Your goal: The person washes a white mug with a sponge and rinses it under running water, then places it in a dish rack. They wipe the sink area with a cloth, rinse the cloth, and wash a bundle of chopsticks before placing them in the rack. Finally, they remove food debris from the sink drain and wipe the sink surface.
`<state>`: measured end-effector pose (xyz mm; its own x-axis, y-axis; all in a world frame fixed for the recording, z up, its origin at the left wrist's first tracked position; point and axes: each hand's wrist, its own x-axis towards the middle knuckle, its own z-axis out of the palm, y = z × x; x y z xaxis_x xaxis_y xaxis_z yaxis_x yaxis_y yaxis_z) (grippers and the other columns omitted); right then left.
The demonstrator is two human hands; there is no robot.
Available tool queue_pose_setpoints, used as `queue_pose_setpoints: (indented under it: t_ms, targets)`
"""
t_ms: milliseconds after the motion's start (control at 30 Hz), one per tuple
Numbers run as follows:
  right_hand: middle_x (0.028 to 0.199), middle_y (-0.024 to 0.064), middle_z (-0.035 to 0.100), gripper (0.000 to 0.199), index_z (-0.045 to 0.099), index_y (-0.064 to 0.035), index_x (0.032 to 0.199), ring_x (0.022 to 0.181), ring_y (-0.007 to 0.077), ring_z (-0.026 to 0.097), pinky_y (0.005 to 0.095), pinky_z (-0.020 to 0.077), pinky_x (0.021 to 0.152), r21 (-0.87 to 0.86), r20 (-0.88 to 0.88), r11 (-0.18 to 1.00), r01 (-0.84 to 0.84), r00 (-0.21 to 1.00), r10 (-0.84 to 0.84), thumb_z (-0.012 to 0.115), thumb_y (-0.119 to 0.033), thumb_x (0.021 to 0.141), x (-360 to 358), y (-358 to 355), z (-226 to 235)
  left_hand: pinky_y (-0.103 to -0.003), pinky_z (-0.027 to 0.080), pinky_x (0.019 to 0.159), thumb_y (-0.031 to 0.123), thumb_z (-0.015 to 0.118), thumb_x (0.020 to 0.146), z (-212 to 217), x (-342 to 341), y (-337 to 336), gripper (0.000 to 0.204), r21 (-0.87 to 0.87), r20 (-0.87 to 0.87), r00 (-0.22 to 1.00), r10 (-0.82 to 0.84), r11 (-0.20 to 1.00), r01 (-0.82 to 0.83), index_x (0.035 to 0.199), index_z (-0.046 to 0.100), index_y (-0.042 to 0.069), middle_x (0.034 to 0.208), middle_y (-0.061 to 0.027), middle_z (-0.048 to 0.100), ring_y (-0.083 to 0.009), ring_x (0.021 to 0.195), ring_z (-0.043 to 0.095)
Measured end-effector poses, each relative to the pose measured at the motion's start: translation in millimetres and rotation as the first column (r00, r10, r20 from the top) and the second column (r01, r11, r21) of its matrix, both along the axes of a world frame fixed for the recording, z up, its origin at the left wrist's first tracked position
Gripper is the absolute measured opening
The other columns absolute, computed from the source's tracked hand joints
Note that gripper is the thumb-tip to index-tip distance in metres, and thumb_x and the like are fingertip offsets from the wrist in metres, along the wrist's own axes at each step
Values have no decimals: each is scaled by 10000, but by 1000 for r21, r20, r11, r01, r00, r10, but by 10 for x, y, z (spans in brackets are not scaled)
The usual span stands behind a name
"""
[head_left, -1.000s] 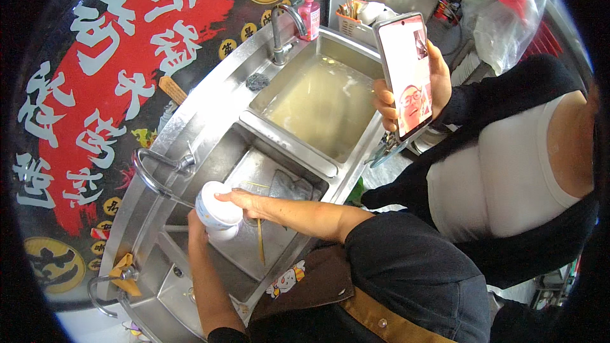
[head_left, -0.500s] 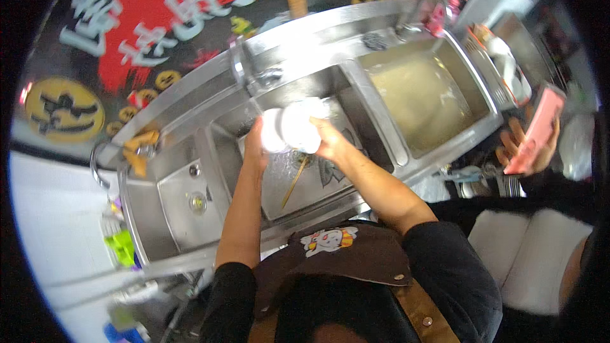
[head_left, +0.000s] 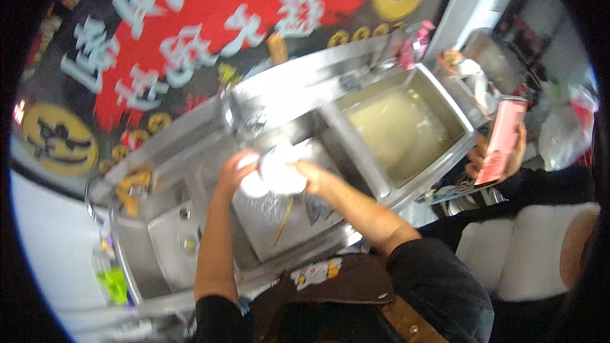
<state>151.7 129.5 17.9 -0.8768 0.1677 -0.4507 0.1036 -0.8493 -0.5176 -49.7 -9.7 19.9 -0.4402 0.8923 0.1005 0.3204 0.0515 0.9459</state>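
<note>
Over the middle basin (head_left: 264,241) of a steel sink, both my hands are closed on white rounded dishes, perhaps bowls; glare washes out their shape. My left hand (head_left: 236,171) grips the smaller-looking white dish (head_left: 254,185) on the left. In my right hand (head_left: 311,176) is the larger-looking white dish (head_left: 281,173), which overlaps or touches the left one. A metal faucet (head_left: 227,114) stands just behind them. Below lies a thin yellowish stick (head_left: 283,221), like a chopstick, on the basin floor. Beside it is a dark grey, blurred shape (head_left: 321,208).
Cloudy water fills the right basin (head_left: 394,136). An orange-brown cloth (head_left: 133,190) hangs by the left basin (head_left: 171,241). At the right another person's hand (head_left: 480,155) holds a pink phone (head_left: 502,140). A crate with white items (head_left: 473,79) sits beyond the sink's right end.
The view has shifted, showing more of the wall. The two white dishes remain in my hands, moved slightly toward the near side of the basin. The other person still holds the phone.
</note>
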Motion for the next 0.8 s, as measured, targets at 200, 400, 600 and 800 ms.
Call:
queue_pose_setpoints:
  t_ms: [200, 400, 600, 800]
  targets:
    - [1023, 85, 666, 323, 613, -4, 1134, 922, 172, 643, 322, 531, 794, 566, -66, 818, 102, 995, -79, 658, -190, 873, -94, -136, 232, -382, 506, 849, 299, 576, 916, -297, 70, -77, 364, -52, 872, 489, 17, 997, 59, 1175, 599, 44, 1104, -91, 651, -215, 990, 631]
    - [926, 64, 680, 318, 666, -12, 1041, 811, 142, 640, 274, 513, 712, 595, -138, 762, 257, 966, -218, 682, -281, 872, -313, -174, 337, -424, 502, 920, 340, 527, 945, -132, 586, -68, 419, 111, 979, 180, -90, 988, -110, 1229, 562, 35, 1179, -90, 632, -239, 1090, 609]
    - [902, 119, 682, 430, 630, 80, 1032, 756, 177, 653, 304, 526, 655, 446, -93, 759, 474, 868, -487, 696, -308, 860, -539, -111, 275, -366, 516, 854, 228, 570, 925, -291, 464, -19, 340, 40, 820, 568, 70, 983, -179, 1216, 576, 52, 1138, -94, 633, -219, 1035, 618]
    - [628, 75, 561, 443, 607, 21, 829, 483, 157, 467, 320, 354, 431, 445, 143, 718, 536, 748, -648, 682, -415, 840, -626, 12, 200, -398, 481, 841, 223, 654, 833, 311, 749, 40, 380, 128, -404, 911, 83, 991, -33, 1144, 608, 9, 1046, -137, 632, -294, 965, 613]
